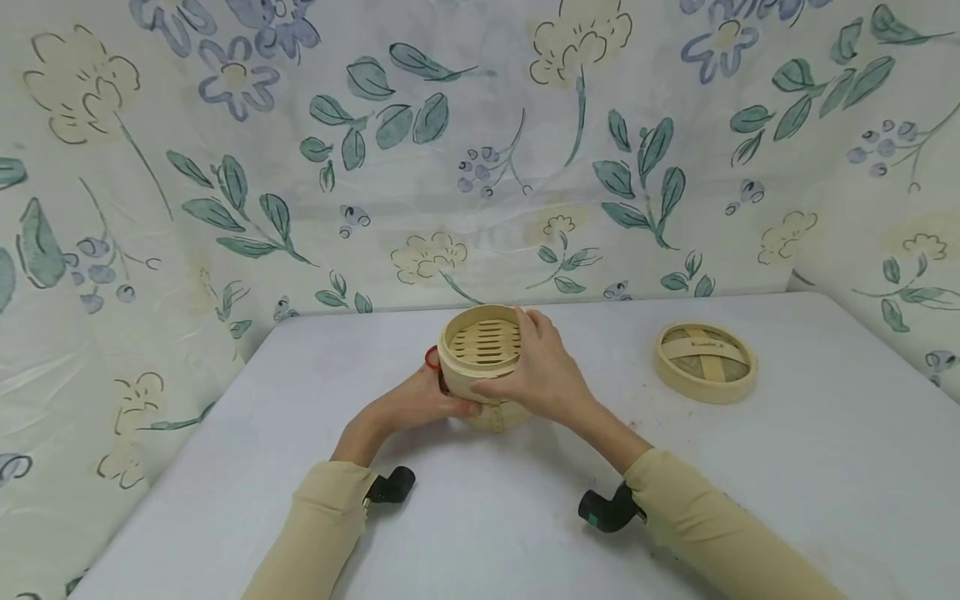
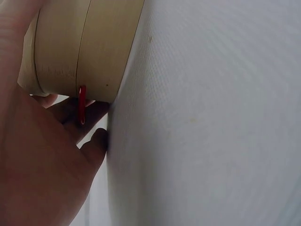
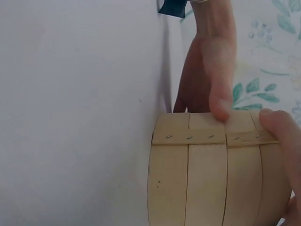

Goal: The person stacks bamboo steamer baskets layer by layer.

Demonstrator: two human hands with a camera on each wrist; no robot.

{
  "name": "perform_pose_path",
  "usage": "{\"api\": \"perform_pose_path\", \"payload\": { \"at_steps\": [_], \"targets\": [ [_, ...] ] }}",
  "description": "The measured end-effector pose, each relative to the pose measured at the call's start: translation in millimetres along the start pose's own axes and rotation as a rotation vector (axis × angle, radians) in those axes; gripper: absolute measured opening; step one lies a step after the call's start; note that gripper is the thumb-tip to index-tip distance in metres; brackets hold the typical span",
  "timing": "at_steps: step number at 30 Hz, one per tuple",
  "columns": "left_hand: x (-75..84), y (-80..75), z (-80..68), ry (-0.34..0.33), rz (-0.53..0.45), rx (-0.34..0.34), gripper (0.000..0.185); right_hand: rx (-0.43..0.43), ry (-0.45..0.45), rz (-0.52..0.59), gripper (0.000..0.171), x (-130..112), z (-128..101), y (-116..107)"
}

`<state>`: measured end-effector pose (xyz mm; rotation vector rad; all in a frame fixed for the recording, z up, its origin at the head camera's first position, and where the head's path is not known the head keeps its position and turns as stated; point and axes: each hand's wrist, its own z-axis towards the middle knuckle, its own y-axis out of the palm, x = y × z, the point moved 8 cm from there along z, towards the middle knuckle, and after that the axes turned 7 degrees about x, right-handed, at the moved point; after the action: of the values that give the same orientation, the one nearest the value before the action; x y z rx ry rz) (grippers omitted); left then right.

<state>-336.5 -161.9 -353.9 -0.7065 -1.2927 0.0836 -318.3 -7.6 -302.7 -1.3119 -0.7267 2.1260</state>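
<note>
Two round bamboo steamer baskets stand stacked on the table, the upper basket (image 1: pixel 468 383) showing its slatted floor and the lower basket (image 1: pixel 497 418) mostly behind the hands. My left hand (image 1: pixel 411 402) holds the stack from the left, its thumb (image 3: pixel 220 101) on the side wall and its fingers reaching round the far side. From the right, my right hand (image 1: pixel 551 375) grips the upper basket, thumb across the front and fingers at the rim. A thin red loop (image 2: pixel 82 106) sticks out from the stack's left side, beside the left fingers.
The round bamboo lid (image 1: pixel 705 367) with a woven top and a cross strap lies on the white table (image 1: pixel 225 467) at the right. A floral cloth (image 1: pixel 495 200) hangs behind and along both sides. Black wrist cameras sit at both sleeves.
</note>
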Motion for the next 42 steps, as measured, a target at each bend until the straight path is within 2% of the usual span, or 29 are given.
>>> {"api": "perform_pose_path", "payload": {
  "at_steps": [4,10,14,18,27,32,37,42],
  "targets": [
    [0.5,1.3,0.8,0.003,0.003,-0.007,0.096,0.001,0.010,0.002,0.116,2,-1,1],
    [-2.9,-3.1,0.9,-0.047,0.065,0.038,0.099,-0.013,0.051,-0.011,0.120,3,-2,4],
    [-2.7,-6.1,0.7,-0.041,0.064,0.052,0.098,-0.016,0.062,-0.010,0.119,2,-3,6],
    [-2.1,-6.8,0.1,-0.025,0.040,0.045,0.097,-0.025,0.050,-0.007,0.120,1,-2,8],
    [-2.4,-6.4,-1.1,-0.013,0.070,0.046,0.097,-0.118,-0.012,0.040,0.122,3,-1,2],
    [-5.9,-6.1,-0.3,-0.038,0.067,0.057,0.097,-0.141,-0.006,0.081,0.121,11,1,-4],
    [-7.7,-4.9,0.3,-0.056,0.054,0.066,0.099,-0.166,-0.010,0.111,0.117,20,-1,-8],
    [-5.8,-3.7,1.9,-0.036,0.028,0.066,0.098,-0.174,-0.036,0.108,0.110,28,-3,-15]
  ]
}}
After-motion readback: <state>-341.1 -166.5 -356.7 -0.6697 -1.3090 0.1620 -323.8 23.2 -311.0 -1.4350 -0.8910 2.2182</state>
